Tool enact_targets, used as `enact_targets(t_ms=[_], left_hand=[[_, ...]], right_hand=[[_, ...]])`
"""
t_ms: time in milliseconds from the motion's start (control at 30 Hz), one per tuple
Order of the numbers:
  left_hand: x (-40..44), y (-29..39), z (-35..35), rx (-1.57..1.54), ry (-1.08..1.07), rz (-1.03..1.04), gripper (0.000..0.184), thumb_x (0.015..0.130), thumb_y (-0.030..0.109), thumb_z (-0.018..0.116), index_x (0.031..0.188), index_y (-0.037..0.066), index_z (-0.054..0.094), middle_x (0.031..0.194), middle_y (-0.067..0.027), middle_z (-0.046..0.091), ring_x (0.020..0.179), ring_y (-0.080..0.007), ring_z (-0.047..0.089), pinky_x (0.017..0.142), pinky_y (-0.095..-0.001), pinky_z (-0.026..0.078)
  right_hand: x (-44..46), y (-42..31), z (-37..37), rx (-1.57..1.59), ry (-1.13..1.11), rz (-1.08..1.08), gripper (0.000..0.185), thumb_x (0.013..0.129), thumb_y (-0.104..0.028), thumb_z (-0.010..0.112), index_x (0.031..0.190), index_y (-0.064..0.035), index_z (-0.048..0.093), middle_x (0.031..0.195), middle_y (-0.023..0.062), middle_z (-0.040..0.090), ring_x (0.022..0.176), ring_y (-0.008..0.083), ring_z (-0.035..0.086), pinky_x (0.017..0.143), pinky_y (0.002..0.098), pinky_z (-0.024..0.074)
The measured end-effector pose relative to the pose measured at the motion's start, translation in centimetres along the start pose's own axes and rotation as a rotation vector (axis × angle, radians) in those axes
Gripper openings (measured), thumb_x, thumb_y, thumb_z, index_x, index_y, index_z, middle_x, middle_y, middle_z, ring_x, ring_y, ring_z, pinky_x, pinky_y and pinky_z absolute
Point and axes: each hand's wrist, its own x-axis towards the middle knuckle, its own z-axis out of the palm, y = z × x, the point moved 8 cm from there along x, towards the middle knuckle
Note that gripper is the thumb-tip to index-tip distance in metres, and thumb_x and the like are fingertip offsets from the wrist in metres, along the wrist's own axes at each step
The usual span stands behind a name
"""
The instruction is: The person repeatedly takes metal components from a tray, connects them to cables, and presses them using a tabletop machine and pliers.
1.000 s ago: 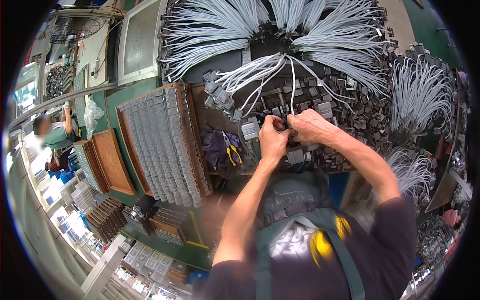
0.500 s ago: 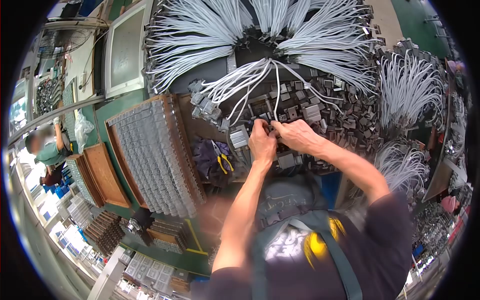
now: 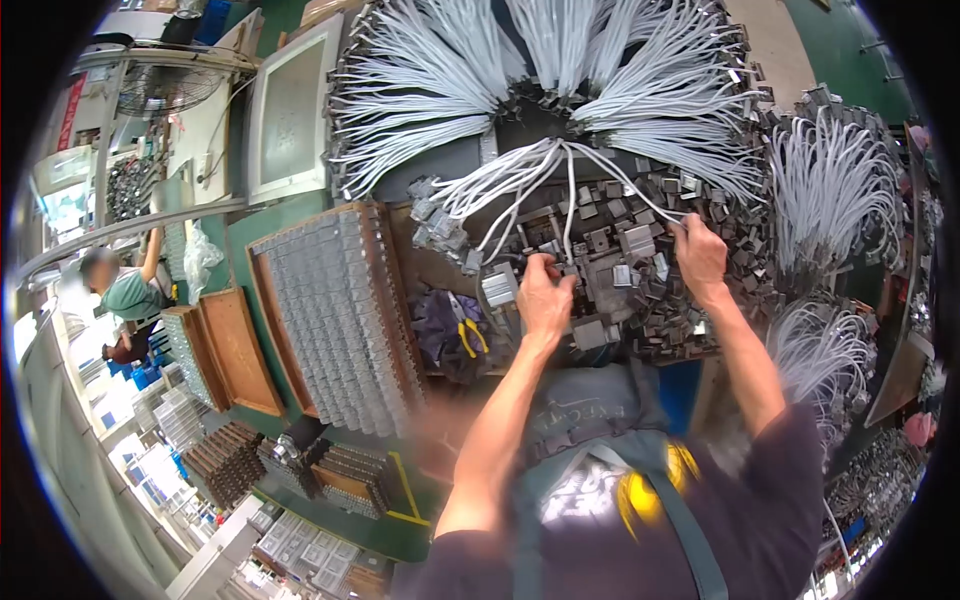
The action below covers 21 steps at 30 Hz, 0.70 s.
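Note:
My left hand [image 3: 545, 303] is closed, with thumb and fingers pinched together over the dark metal pieces. What it holds is too small to make out. Out to the right, my right hand [image 3: 701, 257] pinches the end of a white cable [image 3: 632, 186] that runs back to a bundle of cables [image 3: 520, 172]. Another white cable [image 3: 571, 205] hangs down, its lower end near my left hand. Between and around my hands lie loose dark metal parts [image 3: 640, 240]. Just left of my left hand sits a silvery ribbed block [image 3: 499, 288].
Fanned white cables [image 3: 430, 100] fill the far side, with more cable bunches [image 3: 835, 190] at right. Yellow-handled pliers [image 3: 468, 335] lie on dark cloth at left. Beyond them stands a wooden tray [image 3: 325, 310] of grey parts. A person [image 3: 130, 295] is at far left.
My right hand has left my left hand's side and moved right to a cable's end. My left hand has come slightly away from the hanging cable. The whole view has shifted a little.

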Motion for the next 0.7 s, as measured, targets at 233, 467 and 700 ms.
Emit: enact_targets(t_ms=[233, 467, 700], left_hand=[[0.6, 2.8, -4.9, -0.336, 0.006, 0.020, 0.040, 0.083, 0.001, 0.075, 0.117, 0.001, 0.054, 0.090, -0.0084, 0.066, 0.060, -0.0110, 0.063, 0.054, -0.0265, 0.051], [3.8, 0.4, -19.0, -0.460, 0.224, 0.057, 0.041, 0.085, -0.004, 0.076, 0.120, 0.003, 0.054, 0.096, -0.0066, 0.064, 0.065, -0.0092, 0.064, 0.053, -0.0229, 0.057], [9.6, -8.9, -37.5, -0.379, 0.632, 0.125, 0.031, 0.089, -0.001, 0.074, 0.115, 0.004, 0.058, 0.093, -0.0052, 0.065, 0.062, -0.0115, 0.063, 0.050, -0.0244, 0.052]], right_hand=[[-3.9, -4.2, 2.5, 1.290, -0.648, 0.759, 0.025, 0.104, -0.025, 0.056, 0.095, -0.0009, 0.059, 0.063, 0.0014, 0.055, 0.049, 0.0082, 0.050, 0.048, 0.0251, 0.0412], [-2.5, -12.0, -5.4, 0.692, -0.421, 0.156, 0.037, 0.090, -0.007, 0.071, 0.124, 0.0025, 0.059, 0.086, 0.0132, 0.067, 0.078, 0.0252, 0.069, 0.071, 0.0342, 0.0538], [-3.1, -16.0, -4.7, 0.628, -0.612, -0.152, 0.024, 0.081, -0.009, 0.079, 0.099, 0.0034, 0.071, 0.091, 0.0159, 0.072, 0.081, 0.0282, 0.072, 0.071, 0.0329, 0.0554]])
